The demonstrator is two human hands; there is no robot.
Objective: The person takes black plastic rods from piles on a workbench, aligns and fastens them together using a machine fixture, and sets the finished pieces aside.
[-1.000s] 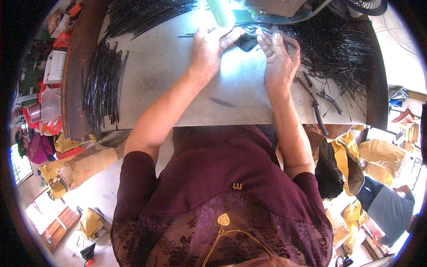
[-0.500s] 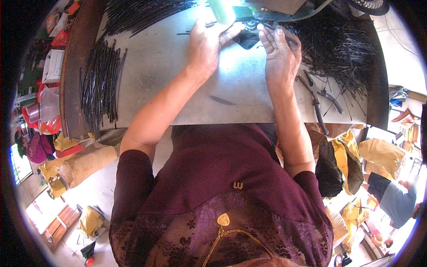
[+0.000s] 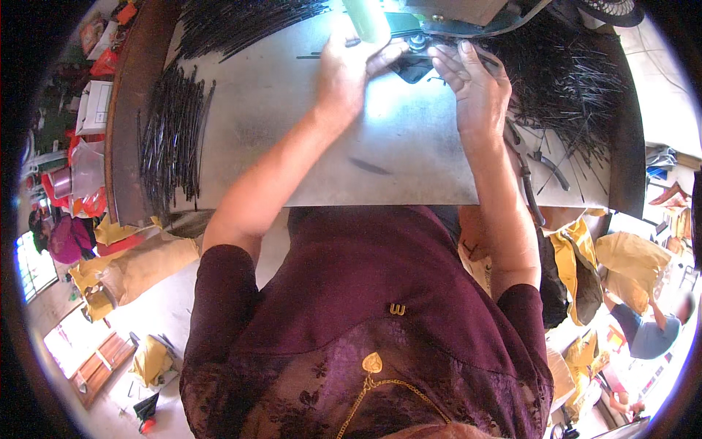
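My right hand: shifted right, pinching thin black rod | left hand: grip unclear | work apparently continuing at metal fitting

No printed words can be read here.
The only mark shaped like lettering is a small gold emblem on the dark maroon top, its rounded strokes joined like one single character (an ornament, by its look, rather than print). Lower in the view, a gold pendant bears a raised pattern, too small to tell as writing or decoration. Off at the left, a white box has faint marks on its face, too small to read.
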